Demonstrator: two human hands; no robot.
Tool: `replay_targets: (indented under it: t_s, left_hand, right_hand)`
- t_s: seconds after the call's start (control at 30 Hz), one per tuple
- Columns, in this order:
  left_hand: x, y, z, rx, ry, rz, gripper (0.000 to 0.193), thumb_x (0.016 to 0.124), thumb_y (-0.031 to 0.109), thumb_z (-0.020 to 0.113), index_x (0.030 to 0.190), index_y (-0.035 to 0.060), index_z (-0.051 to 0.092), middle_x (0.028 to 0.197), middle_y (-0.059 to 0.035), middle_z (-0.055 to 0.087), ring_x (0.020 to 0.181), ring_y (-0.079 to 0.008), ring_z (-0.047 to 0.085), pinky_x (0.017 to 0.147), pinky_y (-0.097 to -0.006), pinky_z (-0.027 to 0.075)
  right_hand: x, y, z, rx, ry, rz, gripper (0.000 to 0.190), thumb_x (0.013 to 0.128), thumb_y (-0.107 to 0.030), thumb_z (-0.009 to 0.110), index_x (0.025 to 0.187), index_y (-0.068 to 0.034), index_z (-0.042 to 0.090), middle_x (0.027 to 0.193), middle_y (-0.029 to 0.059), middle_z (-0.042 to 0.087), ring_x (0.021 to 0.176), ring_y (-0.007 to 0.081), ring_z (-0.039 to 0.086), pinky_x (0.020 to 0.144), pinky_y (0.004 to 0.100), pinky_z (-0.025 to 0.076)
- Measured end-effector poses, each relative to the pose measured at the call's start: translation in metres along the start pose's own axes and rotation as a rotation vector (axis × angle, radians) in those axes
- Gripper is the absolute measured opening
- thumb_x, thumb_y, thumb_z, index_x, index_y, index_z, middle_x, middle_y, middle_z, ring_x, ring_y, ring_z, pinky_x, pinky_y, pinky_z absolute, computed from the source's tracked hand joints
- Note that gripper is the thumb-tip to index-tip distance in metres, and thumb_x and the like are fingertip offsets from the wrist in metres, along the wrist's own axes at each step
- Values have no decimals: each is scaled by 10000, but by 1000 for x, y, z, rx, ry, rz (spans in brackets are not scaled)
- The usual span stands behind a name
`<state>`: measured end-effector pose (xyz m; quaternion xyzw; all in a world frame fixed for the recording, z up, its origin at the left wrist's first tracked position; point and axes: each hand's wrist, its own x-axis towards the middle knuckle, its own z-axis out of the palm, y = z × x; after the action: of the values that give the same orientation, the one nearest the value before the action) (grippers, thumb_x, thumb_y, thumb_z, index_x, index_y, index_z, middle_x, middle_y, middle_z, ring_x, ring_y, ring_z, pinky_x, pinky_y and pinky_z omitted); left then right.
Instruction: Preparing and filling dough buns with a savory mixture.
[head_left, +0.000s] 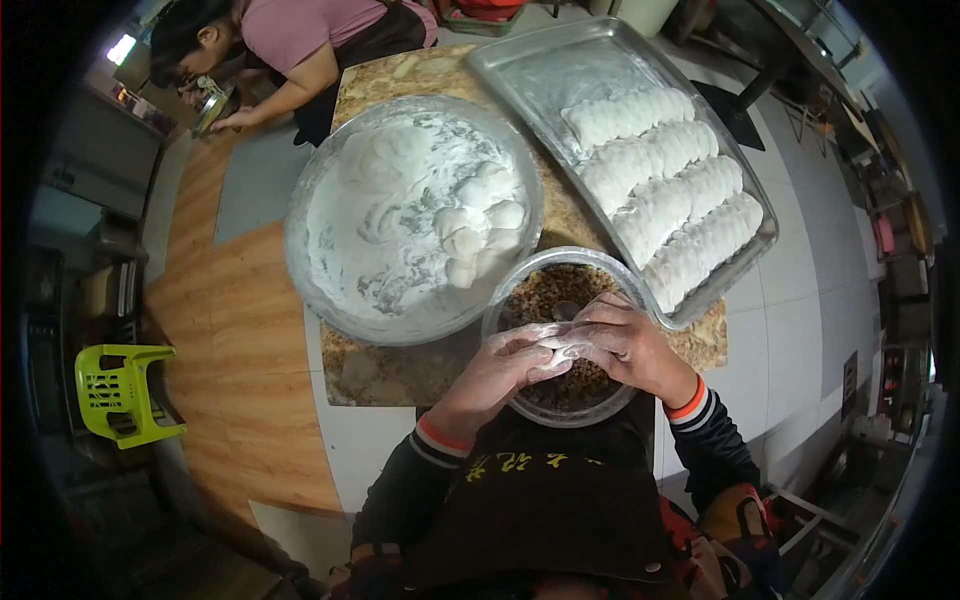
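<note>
Over a round metal bowl (517, 279) of dark minced filling (551, 289), my two floury hands meet at a small white piece of dough (556, 357). My left hand (517, 358) holds the dough from the left, its fingers curled around it. From the other side, my right hand (626, 341) pinches the dough's edge with its fingertips. Most of the dough is hidden by my fingers. To the upper left stands a wide metal basin (300, 247) dusted with flour, with several dough balls (502, 215) along its right side.
A metal tray (532, 71) at the right bears rows of floured dough pieces (660, 161). Beneath everything is a stone-patterned tabletop (405, 67). A co-worker (300, 45) bends over a bowl at the upper left. One green plastic chair (124, 390) stands at the left.
</note>
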<state>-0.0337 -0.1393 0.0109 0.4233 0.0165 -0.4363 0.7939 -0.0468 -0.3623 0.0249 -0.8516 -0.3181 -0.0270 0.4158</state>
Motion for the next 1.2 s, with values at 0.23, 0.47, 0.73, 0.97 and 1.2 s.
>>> replay_targets:
  t_s: [0.23, 0.47, 0.73, 0.97, 1.2]
  left_hand:
    - [-1, -3, -10, -93, -47, 29, 379, 942, -17, 444, 1315, -81, 441, 1284, -114, 525, 1153, -169, 549, 999, -317, 481]
    - [1, -6, -10, 93, -63, 14, 362, 942, 12, 510, 1297, -50, 479, 1226, -95, 576, 1116, -157, 572, 974, -286, 471]
    - [-11, 10, 3, -55, -108, 41, 444, 928, -5, 534, 1360, -1, 429, 1296, -75, 512, 1158, -146, 532, 970, -288, 461]
    - [-1, -5, 5, 252, -46, 204, 431, 898, 29, 628, 1306, 2, 492, 1219, -40, 558, 1105, -103, 539, 965, -269, 447]
    - [-3, -3, 4, 802, 99, 342, 238, 895, 80, 653, 1114, -3, 607, 1011, -11, 601, 886, -62, 550, 751, -217, 467]
  right_hand:
    - [11, -19, -2, 22, 80, 59, 314, 719, -49, 717, 1027, -30, 658, 1009, 121, 599, 938, 310, 577, 833, 408, 480]
    - [12, -21, 2, -161, -93, -60, 368, 729, -79, 707, 1088, -29, 643, 1048, 126, 585, 980, 306, 563, 861, 407, 463]
    - [20, -32, -1, -211, -55, -46, 344, 730, -52, 692, 1069, -13, 643, 1025, 128, 583, 959, 308, 567, 846, 395, 472]
    - [10, -27, 10, 191, 152, 106, 283, 766, -35, 703, 1043, -5, 655, 1017, 131, 592, 924, 308, 588, 803, 368, 486]
    - [9, -24, 16, 200, 254, 114, 268, 774, -43, 716, 1032, 6, 665, 951, 130, 610, 854, 269, 612, 766, 340, 491]
